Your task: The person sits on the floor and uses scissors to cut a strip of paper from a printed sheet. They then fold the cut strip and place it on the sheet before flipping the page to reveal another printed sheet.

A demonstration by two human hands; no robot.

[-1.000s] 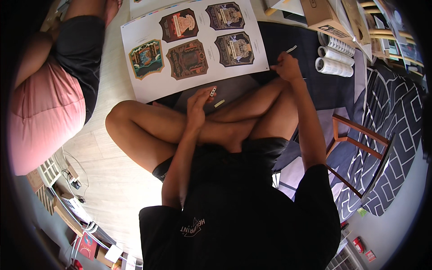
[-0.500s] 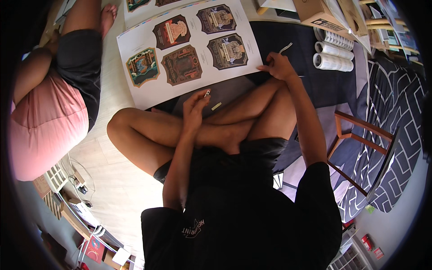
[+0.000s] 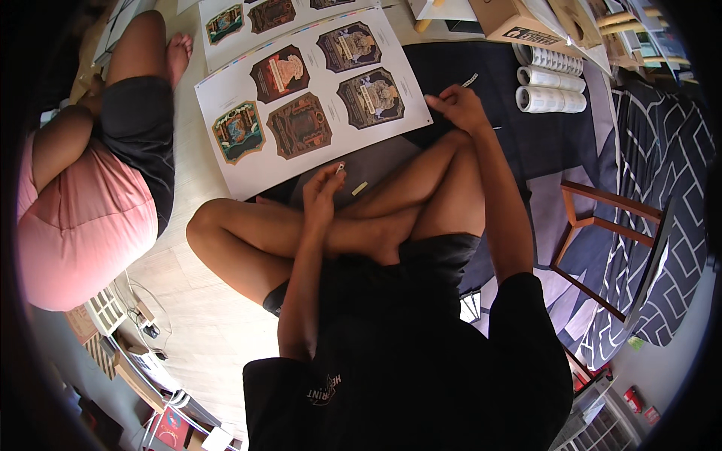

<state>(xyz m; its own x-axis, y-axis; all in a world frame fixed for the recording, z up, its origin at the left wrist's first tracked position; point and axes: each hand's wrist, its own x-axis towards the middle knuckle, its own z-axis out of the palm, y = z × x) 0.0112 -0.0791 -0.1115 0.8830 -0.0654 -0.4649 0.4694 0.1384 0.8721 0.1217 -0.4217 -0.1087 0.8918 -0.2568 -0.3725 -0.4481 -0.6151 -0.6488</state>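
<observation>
A large white printed sheet point(image 3: 226, 169) with several ornate label designs lies in front of my crossed legs. My left hand point(image 3: 323, 192) is closed, pinching a small whitish piece point(image 3: 341, 168) just off the sheet's near edge. Below the sheet's right corner, on the dark mat, rests a short pale yellow-green stick point(image 3: 359, 189). At that right corner my right hand point(image 3: 462, 110) is closed, with thumb and forefinger pointing at the edge. Out from behind its fingers sticks a thin, light, dotted strip point(image 3: 470, 80); its kind is unclear.
Another printed sheet point(image 3: 301, 21) lies beyond. White paper rolls point(image 3: 551, 99) and a cardboard box point(image 3: 519, 26) are at the far right. A brown wooden frame point(image 3: 609, 199) stands right. Another person in a pink top point(image 3: 90, 210) sits at the left.
The whole view has shifted slightly. My right hand has moved a little at the sheet's corner, and less of the dotted strip shows. My left hand still holds the small piece.
</observation>
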